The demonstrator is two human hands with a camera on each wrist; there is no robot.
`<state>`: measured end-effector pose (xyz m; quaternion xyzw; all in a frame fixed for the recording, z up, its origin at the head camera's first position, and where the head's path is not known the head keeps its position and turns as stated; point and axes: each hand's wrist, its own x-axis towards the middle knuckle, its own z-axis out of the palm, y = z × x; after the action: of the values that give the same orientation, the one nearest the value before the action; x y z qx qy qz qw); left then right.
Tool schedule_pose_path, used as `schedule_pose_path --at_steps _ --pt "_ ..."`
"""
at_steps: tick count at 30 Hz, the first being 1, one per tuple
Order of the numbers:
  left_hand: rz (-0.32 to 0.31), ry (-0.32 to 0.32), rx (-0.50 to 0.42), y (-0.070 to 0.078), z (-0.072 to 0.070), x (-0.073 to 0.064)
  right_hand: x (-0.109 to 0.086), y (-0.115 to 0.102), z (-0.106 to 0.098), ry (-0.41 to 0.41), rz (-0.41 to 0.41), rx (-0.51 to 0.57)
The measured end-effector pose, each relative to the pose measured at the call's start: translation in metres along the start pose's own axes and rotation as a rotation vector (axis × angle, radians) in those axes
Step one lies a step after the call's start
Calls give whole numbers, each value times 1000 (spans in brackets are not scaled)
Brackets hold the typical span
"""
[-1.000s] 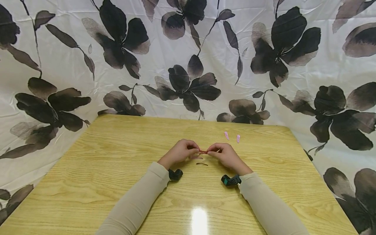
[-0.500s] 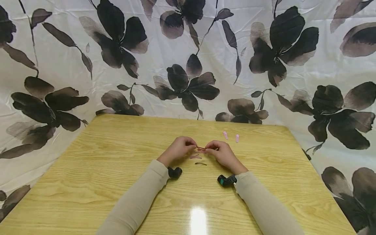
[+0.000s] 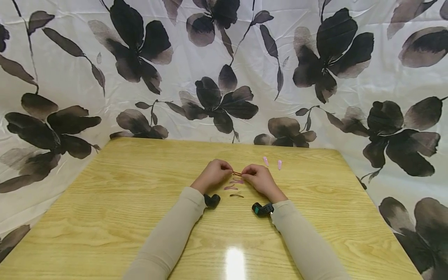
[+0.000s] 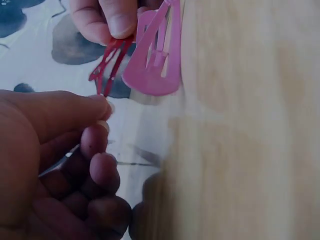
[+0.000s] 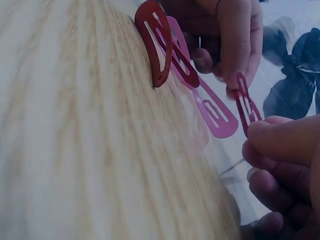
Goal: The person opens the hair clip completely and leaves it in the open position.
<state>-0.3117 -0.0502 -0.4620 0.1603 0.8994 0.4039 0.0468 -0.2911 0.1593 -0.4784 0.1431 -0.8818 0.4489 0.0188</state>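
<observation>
Between both hands, above the table, is a red snap hair clip [image 3: 237, 174]. My left hand [image 3: 217, 172] pinches one end of it with thumb and fingertip. At the opposite end, my right hand [image 3: 259, 178] pinches it the same way. In the left wrist view the two arms of the red clip [image 4: 111, 67] stand apart from each other. Just below the hands lie two pink snap clips [image 3: 231, 187] and, nearer the body, a dark reddish clip [image 3: 237, 195]. The right wrist view shows the dark red clip [image 5: 155, 45] overlapping a pink one [image 5: 217, 112].
Two light pink clips [image 3: 279, 165] lie farther back on the right. The wooden table [image 3: 140, 186] reaches to a floral cloth [image 3: 168, 109] hanging behind it. Each wrist wears a black camera [image 3: 212, 201] on a strap.
Both hands have moved slightly away from the body with the red clip, uncovering the pink clips beneath. The head view has shifted slightly too.
</observation>
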Motion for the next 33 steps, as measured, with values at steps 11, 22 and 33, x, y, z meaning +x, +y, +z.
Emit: schedule_pose_path --at_steps 11,22,33 --pt "-45 -16 60 0 -1 8 2 -2 3 -12 -3 -85" --pt "-60 -22 80 -1 0 11 3 -2 5 -20 1 -119" --pt "-58 -15 83 -3 5 14 1 0 6 -13 7 -135"
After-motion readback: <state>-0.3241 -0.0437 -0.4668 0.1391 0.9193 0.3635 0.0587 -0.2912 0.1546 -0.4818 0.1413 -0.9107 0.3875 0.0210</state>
